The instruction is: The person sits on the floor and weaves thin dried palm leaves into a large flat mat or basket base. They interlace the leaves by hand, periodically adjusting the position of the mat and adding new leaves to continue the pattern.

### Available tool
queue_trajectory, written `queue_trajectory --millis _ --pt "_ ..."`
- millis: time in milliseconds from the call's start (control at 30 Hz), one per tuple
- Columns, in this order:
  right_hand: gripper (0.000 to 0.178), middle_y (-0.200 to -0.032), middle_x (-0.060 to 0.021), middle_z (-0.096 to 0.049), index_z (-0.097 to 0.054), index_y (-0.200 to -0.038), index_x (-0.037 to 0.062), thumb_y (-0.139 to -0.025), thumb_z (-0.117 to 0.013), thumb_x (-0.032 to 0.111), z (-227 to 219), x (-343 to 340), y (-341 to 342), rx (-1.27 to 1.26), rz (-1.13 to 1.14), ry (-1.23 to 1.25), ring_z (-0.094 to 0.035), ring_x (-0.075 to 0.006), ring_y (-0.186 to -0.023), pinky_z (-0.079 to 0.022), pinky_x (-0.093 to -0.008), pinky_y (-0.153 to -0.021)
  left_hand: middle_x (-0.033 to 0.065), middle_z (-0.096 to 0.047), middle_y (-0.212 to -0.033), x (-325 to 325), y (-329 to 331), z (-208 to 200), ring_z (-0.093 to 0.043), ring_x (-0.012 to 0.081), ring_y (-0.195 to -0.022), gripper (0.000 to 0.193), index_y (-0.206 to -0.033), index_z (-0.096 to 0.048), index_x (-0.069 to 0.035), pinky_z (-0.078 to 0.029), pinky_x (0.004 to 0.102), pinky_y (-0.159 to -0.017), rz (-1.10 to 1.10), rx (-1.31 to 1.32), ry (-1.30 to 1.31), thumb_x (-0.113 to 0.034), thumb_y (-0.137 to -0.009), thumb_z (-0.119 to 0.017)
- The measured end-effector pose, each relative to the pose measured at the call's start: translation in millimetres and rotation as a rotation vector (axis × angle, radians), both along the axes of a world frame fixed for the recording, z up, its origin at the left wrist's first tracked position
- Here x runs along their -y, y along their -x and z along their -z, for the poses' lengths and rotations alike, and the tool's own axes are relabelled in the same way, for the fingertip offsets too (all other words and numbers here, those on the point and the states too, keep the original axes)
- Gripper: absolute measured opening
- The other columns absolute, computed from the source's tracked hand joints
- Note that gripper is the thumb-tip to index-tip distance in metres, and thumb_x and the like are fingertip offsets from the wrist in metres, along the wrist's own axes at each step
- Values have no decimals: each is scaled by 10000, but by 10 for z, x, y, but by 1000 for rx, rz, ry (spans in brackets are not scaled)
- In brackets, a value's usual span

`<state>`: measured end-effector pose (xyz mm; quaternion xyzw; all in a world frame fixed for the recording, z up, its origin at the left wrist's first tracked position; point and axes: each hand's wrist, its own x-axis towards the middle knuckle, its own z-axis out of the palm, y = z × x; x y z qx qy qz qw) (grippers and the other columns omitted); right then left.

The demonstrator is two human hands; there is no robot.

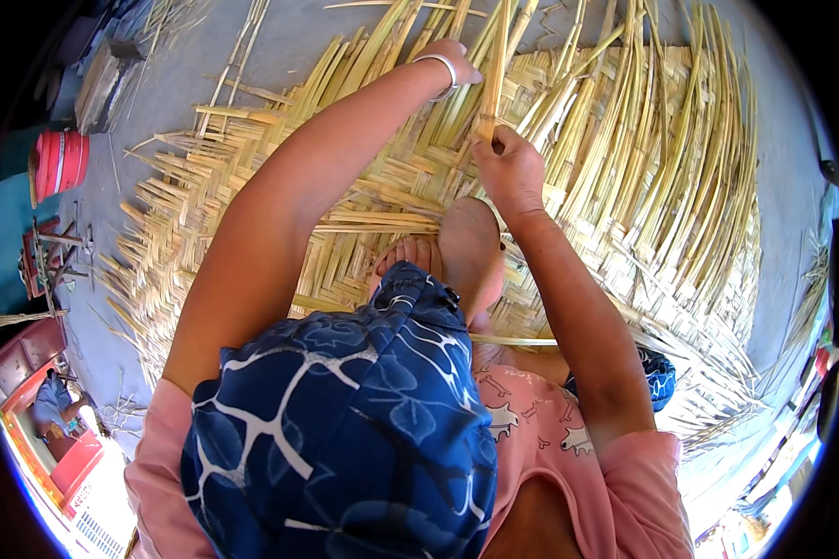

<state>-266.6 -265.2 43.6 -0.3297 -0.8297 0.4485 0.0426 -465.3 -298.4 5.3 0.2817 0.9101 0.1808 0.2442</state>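
Observation:
A half-woven reed mat (224,196) spreads under me, its centre a zigzag weave of flattened yellow-green strips. Between the closed thumb and fingers of my right hand (510,168) is the near end of a flat reed strip (497,79), which runs away toward the far edge. Farther out and slightly left, my left hand (452,61), with a white bangle at its wrist, is curled low over loose reed strips; its fingertips are hidden, so what they grip cannot be made out. My bare foot (471,238) rests on the mat just below the right hand.
Long unwoven reeds (662,149) lie across the mat's right side. Grey floor (130,270) surrounds it. At the left edge are a red round container (61,163), a grey block (110,84) and a red piece of furniture (61,447). Dark blue patterned cloth (336,419) covers my knee.

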Motion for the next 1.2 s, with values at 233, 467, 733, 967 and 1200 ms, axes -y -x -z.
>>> queue_trajectory --millis 233,467,733,967,1200 --pt "222 -731 -165 -644 -638 -834 31 -783 -603 244 103 13 -15 -76 66 62 -622 -336 -695 -497 -398 -669 110 -656 -965 283 -21 134 -659 216 -833 382 -1116 -567 5 -544 325 -714 -320 600 -599 -245 -847 -673" --pt "217 -803 -177 -653 -645 -898 65 -803 -580 249 159 -43 116 23 -87 -68 -628 -356 -778 -494 -428 -717 123 -632 -1021 571 -57 -171 -628 257 -1002 315 -1128 -542 -6 -522 351 -882 -282 1343 -733 -254 -933 -536" --pt "215 -871 -162 -658 -640 -967 124 -833 -551 267 90 -166 287 135 -494 -304 -624 -354 -833 -494 -446 -752 12 -636 -947 692 -42 -177 -605 133 -853 288 -1085 -593 -99 -495 312 -761 -206 946 -570 -228 -839 -668" --pt "235 -916 -139 -669 -655 -994 136 -828 -571 278 127 -232 371 253 -524 -245 -622 -335 -901 -488 -427 -795 86 -647 -918 1184 -332 -93 -638 180 -795 252 -1040 -575 -12 -560 294 -696 -666 933 -875 -121 -836 -673" --pt "175 -926 -141 -661 -621 -962 92 -830 -560 190 72 -76 328 257 -498 -315 -633 -326 -909 -500 -430 -781 88 -640 -885 1358 -748 -91 -646 201 -784 235 -994 -600 -5 -558 291 -619 -985 659 -863 -115 -813 -701"
